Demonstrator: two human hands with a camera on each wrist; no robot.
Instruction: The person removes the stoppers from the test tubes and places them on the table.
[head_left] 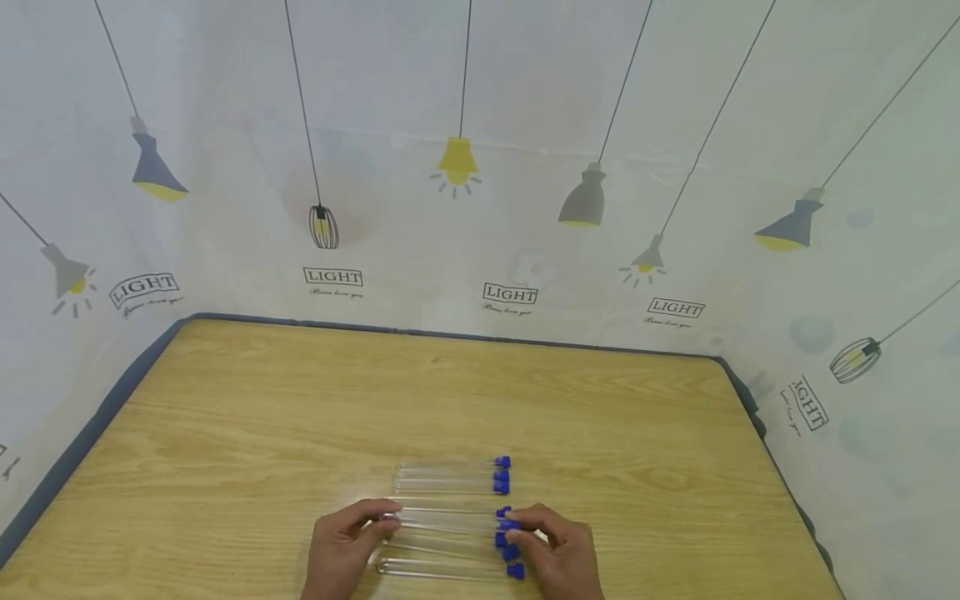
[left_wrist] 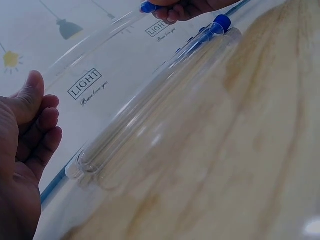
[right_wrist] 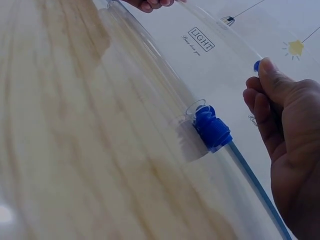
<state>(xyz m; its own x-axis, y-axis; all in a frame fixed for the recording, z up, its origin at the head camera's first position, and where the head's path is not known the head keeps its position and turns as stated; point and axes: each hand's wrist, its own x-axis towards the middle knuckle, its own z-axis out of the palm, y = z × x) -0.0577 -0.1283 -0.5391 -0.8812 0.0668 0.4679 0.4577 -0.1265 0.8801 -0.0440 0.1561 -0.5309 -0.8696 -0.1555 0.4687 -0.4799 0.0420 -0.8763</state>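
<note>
A clear test tube (left_wrist: 100,44) with a blue cap (left_wrist: 148,7) is held up off the table between both hands. My left hand (head_left: 339,546) pinches its rounded end between thumb and fingers. At the other end, my right hand (head_left: 561,550) grips the capped end, hiding part of the cap. Several more capped tubes lie side by side on the wooden table, caps to the right. One tube (head_left: 442,569) lies nearest me, in front of the held one. Behind the hands lies a small group of tubes (head_left: 446,483).
The wooden tabletop (head_left: 300,408) has a dark edge (head_left: 450,335) along its back and sides. A pale curtain (head_left: 390,225) printed with hanging lamps and the word LIGHT stands around the table.
</note>
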